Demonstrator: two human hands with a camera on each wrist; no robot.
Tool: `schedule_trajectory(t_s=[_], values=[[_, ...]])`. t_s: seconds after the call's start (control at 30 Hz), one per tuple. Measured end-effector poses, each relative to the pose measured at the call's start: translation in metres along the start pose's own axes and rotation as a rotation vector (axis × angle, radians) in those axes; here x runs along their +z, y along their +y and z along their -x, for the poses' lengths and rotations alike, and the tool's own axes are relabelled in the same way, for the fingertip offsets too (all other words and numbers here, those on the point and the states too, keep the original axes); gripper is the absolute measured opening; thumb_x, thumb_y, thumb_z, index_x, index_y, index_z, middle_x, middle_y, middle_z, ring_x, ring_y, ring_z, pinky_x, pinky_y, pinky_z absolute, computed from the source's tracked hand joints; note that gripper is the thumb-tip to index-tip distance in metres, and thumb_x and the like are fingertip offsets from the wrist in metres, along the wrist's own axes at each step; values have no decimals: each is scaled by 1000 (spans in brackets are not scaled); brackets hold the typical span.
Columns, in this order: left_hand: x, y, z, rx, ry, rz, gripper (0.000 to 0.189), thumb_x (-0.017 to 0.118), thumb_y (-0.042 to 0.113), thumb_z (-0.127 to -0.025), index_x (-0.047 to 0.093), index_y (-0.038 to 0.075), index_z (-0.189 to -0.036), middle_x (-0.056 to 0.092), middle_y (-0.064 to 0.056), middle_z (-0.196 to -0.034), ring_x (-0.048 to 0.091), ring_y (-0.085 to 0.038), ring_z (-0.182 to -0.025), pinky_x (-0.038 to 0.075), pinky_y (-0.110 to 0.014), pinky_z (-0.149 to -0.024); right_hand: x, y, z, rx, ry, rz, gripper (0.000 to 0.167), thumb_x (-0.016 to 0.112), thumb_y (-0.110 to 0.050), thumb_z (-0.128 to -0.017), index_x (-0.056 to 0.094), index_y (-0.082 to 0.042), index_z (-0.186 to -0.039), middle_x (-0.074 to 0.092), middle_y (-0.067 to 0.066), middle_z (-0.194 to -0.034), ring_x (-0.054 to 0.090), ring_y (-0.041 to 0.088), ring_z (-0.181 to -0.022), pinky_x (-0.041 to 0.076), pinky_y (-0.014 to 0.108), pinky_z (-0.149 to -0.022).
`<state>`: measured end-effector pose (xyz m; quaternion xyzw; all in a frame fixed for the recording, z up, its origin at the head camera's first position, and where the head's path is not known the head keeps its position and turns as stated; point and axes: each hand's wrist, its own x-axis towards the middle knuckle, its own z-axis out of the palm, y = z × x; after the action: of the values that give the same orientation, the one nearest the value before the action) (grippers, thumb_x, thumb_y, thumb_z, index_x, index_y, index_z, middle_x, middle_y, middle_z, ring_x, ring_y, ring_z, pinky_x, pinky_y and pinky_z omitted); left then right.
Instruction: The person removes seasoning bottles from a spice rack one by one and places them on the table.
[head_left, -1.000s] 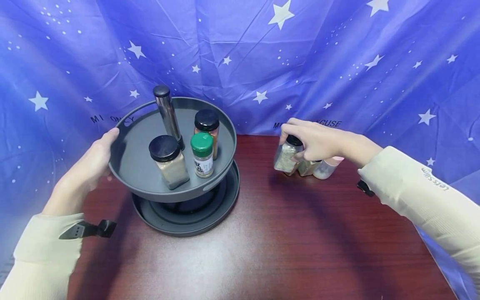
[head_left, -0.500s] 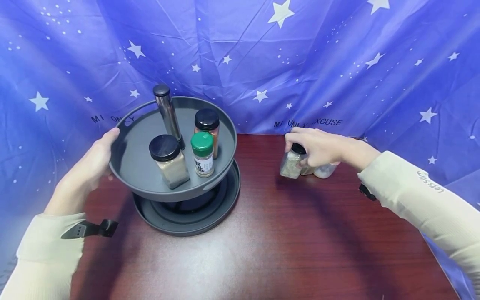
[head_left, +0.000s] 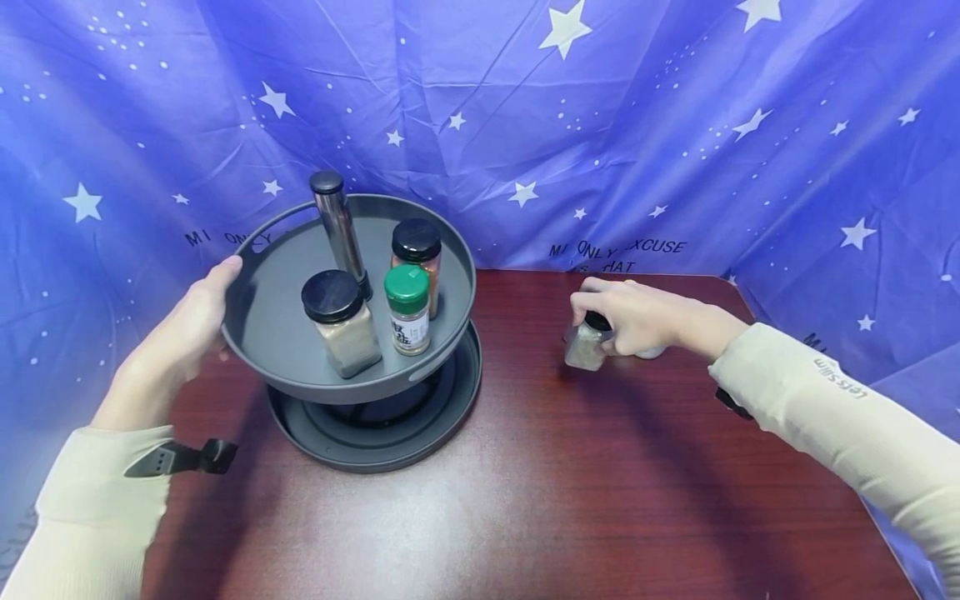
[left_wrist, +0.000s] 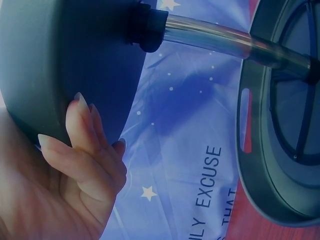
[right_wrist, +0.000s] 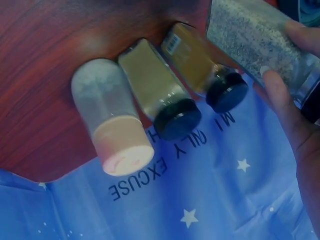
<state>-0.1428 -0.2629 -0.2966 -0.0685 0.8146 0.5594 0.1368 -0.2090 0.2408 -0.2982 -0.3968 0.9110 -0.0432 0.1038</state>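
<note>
My left hand (head_left: 176, 325) grips the left rim of the upper tier of a dark grey two-tier rack (head_left: 273, 333), thumb at the edge. Its fingertips (left_wrist: 80, 112) lie against the tier's outside in the left wrist view. On the upper tier stand a black-lidded jar of pale powder (head_left: 347, 340), a green-capped shaker (head_left: 408, 321) and a black-lidded jar of reddish spice (head_left: 429, 271). At the right, my right hand (head_left: 637, 312) holds a square spice jar (head_left: 585, 348) with speckled grey contents and a black lid, tilted low over the table, fingers around its upper part.
Beside the held jar stand a pink-capped bottle (right_wrist: 107, 95), a black-lidded jar of tan powder (right_wrist: 152, 80) and one of brown spice (right_wrist: 187, 57). A metal post (head_left: 341, 233) rises through the rack. Its lower tier (head_left: 375, 454) rests on the table (head_left: 600, 500). A blue starry curtain (head_left: 480, 67) hangs behind.
My right hand has lowered the spice jar toward the table and slightly nearer to me. The left hand and the rack stay in place.
</note>
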Motion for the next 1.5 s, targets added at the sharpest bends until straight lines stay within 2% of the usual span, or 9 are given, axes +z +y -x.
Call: schedule_trajectory(t_s=[0.23, 0.47, 0.67, 0.9, 1.0, 1.23, 1.4, 1.5], values=[[0, 0, -1, 9, -9, -4, 61, 9, 60, -102, 52, 23, -81, 54, 8, -50, 41, -10, -41, 37, -33, -44, 12, 4, 4, 6, -6, 8, 41, 76, 1, -64, 58, -22, -93, 55, -3, -100, 54, 13, -72, 41, 28, -59], [0, -2, -1, 17, -12, -2, 57, 8, 58, -103, 49, 22, -87, 52, 8, -51, 41, -10, -41, 36, -33, -44, 22, 8, 4, -22, 23, -34, 42, 80, 2, -64, 59, -20, -92, 56, -1, -102, 57, 13, -75, 45, 29, -66], [1, -1, -1, 21, -14, 5, 59, 9, 58, -103, 51, 23, -81, 52, 8, -50, 39, -10, -41, 36, -34, -43, 26, 11, 5, 0, 7, -58, 42, 81, 2, -66, 59, -20, -93, 57, 0, -107, 59, 15, -78, 49, 32, -70], [5, 1, -2, 25, -18, 5, 61, 9, 59, -103, 51, 22, -78, 51, 8, -48, 39, -9, -40, 36, -33, -43, 30, 15, 9, 5, 9, -66, 43, 81, 4, -66, 59, -20, -93, 57, 0, -105, 59, 15, -79, 48, 32, -69], [5, 1, -2, 31, -17, 6, 60, 9, 59, -103, 51, 21, -82, 52, 8, -50, 39, -9, -40, 36, -33, -43, 32, 17, 9, -4, 22, -58, 43, 82, 3, -65, 59, -20, -93, 57, -1, -105, 60, 15, -80, 49, 34, -70], [2, 0, -2, 24, -13, 5, 58, 9, 59, -103, 50, 21, -86, 54, 8, -52, 41, -10, -41, 36, -33, -43, 39, 19, 8, -69, 46, 20, 44, 87, -5, -62, 60, -19, -95, 60, 0, -107, 61, 16, -94, 52, 37, -75], [1, -1, -2, 22, -12, 4, 59, 9, 59, -103, 51, 22, -85, 54, 7, -51, 41, -10, -41, 36, -33, -44, 43, 18, 9, -78, 47, 38, 45, 89, -10, -62, 60, -18, -96, 56, 1, -102, 62, 16, -82, 52, 34, -72], [0, 0, -1, 24, -10, 3, 59, 9, 59, -103, 51, 22, -84, 54, 7, -51, 41, -10, -41, 36, -33, -44, 46, 19, 9, -94, 62, 43, 46, 90, -10, -61, 59, -18, -95, 54, 1, -99, 60, 16, -80, 51, 34, -71]])
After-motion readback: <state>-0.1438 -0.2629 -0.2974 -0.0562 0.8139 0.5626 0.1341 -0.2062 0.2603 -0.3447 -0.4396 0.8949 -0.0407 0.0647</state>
